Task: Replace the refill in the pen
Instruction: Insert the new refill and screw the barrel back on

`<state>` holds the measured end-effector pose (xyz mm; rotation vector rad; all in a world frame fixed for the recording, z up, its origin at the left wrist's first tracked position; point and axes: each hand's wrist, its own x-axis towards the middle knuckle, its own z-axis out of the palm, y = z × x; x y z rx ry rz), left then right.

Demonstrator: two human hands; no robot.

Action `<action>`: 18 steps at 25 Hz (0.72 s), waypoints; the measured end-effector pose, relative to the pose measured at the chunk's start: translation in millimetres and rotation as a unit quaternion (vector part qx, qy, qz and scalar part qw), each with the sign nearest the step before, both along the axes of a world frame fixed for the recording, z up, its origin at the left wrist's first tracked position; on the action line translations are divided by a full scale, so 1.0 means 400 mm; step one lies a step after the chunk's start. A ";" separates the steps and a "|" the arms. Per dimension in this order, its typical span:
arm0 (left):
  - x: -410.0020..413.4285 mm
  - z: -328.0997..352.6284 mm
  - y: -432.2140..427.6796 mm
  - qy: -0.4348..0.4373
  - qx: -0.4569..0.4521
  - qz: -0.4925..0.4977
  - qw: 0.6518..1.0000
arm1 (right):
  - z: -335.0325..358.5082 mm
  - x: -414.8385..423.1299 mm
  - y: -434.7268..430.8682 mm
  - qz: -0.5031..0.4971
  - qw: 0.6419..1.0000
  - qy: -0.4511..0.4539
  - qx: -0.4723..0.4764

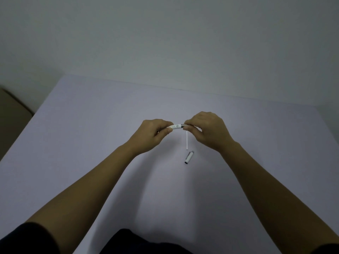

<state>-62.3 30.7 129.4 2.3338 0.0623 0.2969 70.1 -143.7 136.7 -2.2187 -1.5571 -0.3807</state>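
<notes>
You held the pen (177,126) off the table (91,143), between both hands, a little right of centre. Your left hand (153,133) was closed around the barrel end and your right hand (205,131) pinched the other end at the grey ring, fingers curled tight on it. The pen's long axis ran left to right, almost level, the right end slightly farther from you; which end carried the tip I could not tell, since your fingers covered both.

A thin white refill (187,142) lay on the table just below your right hand, its length running near to far. The pen cap (189,157) lay just nearer you, well clear of your hands, open end toward you.

The risk, as I judged it: if the two halves came apart suddenly, a small part inside could drop and roll away on the smooth table. Your right wrist also hung close over the refill and could have nudged it off line.
</notes>
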 end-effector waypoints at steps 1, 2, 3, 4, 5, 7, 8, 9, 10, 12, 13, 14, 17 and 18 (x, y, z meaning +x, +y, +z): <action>0.000 -0.003 0.000 -0.011 0.016 -0.006 1.000 | 0.001 -0.002 0.001 0.001 1.000 0.005 -0.007; -0.001 -0.006 0.000 -0.022 0.032 -0.011 0.999 | 0.004 -0.005 0.003 -0.001 1.000 0.021 -0.018; -0.002 -0.011 0.000 -0.029 0.042 -0.012 0.999 | 0.009 -0.009 0.006 -0.009 0.998 0.046 -0.036; -0.004 -0.016 0.001 -0.033 0.044 -0.012 0.998 | 0.014 -0.011 0.009 -0.015 0.995 0.078 -0.058; -0.006 -0.022 0.003 -0.033 0.039 -0.009 0.999 | 0.015 -0.010 0.010 -0.021 0.990 0.114 -0.079; -0.010 -0.031 0.009 -0.024 0.020 0.006 0.999 | 0.005 -0.003 0.006 -0.044 0.968 0.236 -0.078; -0.012 -0.033 0.013 -0.019 0.010 0.019 1.000 | -0.013 -0.001 0.003 -0.077 0.944 0.318 -0.035; -0.014 -0.034 0.018 -0.015 0.000 0.034 0.999 | -0.042 0.002 0.001 -0.132 0.915 0.380 0.020; -0.017 -0.033 0.023 -0.013 -0.010 0.046 0.999 | -0.080 0.003 0.001 -0.204 0.888 0.407 0.061; -0.019 -0.029 0.030 -0.013 -0.016 0.059 0.998 | -0.173 -0.007 -0.003 -0.340 0.858 0.383 0.033; -0.020 -0.027 0.034 -0.013 -0.015 0.062 0.998 | -0.215 -0.019 -0.008 -0.378 0.844 0.380 -0.005; -0.019 -0.024 0.036 -0.011 -0.015 0.065 0.998 | -0.251 -0.031 -0.013 -0.401 0.829 0.387 -0.045; -0.013 -0.023 0.043 -0.002 -0.021 0.070 0.997 | -0.312 -0.069 -0.015 -0.437 0.784 0.428 -0.104; -0.013 -0.026 0.045 0.004 -0.022 0.072 0.997 | -0.328 -0.076 -0.009 -0.445 0.776 0.435 -0.103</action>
